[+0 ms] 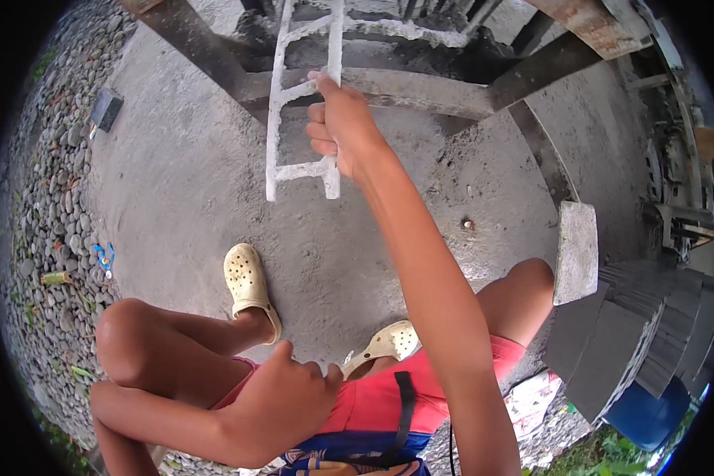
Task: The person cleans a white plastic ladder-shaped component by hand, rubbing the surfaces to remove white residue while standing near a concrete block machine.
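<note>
My right hand (pixel 345 127) reaches forward with its fingers wrapped round the right rail of a ladder-shaped frame (pixel 275 127). The frame is pale, crusted with what looks like dried cement, and has short crossbars between two long rails. Its near end hangs over the concrete floor; its far end runs out of view at the top. My left hand (pixel 285 404) is curled closed above my lap, close to the red shorts (pixel 373 408). Its palm side is hidden, so whatever it may hold does not show.
A heavy cement-stained wooden stand (pixel 420 89) spans the far side. Stacked grey slabs (pixel 611 341) lie at right, beside a blue container (pixel 650 412) and near a pale board end (pixel 577 252). Pebbles (pixel 63 238) border the left, with a dark grey block (pixel 106 109).
</note>
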A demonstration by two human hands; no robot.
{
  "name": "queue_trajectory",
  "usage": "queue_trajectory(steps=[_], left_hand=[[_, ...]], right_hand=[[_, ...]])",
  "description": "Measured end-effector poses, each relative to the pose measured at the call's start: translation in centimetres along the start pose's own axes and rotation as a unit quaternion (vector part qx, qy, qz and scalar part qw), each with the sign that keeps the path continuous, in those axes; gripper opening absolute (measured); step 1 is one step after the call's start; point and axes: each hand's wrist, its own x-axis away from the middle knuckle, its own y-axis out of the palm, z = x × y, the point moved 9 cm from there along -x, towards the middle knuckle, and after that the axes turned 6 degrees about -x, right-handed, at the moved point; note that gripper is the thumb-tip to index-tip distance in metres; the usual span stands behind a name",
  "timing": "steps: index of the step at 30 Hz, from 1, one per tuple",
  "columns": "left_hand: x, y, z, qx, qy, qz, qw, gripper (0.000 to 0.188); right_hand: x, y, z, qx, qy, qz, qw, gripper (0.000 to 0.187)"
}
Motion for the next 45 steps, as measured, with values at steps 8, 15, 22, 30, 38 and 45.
queue_trajectory(steps=[8,15,22,30,38,45], left_hand=[[0.0,1.4,-2.4,-0.019,-0.053,-0.010,0.998,0.019],[0.1,0.8,-1.6,-0.011,-0.052,-0.006,0.999,0.014],[-1.1,1.0,-1.7,-0.089,-0.034,0.015,0.995,0.014],[-1.0,0.6,-0.7,-0.065,-0.016,0.010,0.998,0.017],[-0.2,0.2,0.2,-0.055,-0.006,-0.060,0.997,0.019],[0.5,2.2,-0.7,-0.064,-0.044,-0.071,0.994,0.016]], right_hand=[[7.9,-6.2,0.5,0.253,-0.292,0.189,0.903,0.033],[14.6,-9.7,-1.7,0.285,-0.295,0.275,0.869,0.036],[14.4,-10.9,-5.3,0.297,-0.262,0.248,0.884,0.035],[11.3,-11.8,-3.8,0.301,-0.221,0.251,0.893,0.031],[11.4,-12.7,-3.3,0.325,-0.206,0.186,0.904,0.034],[16.4,-10.8,0.4,0.301,-0.191,0.226,0.906,0.031]])
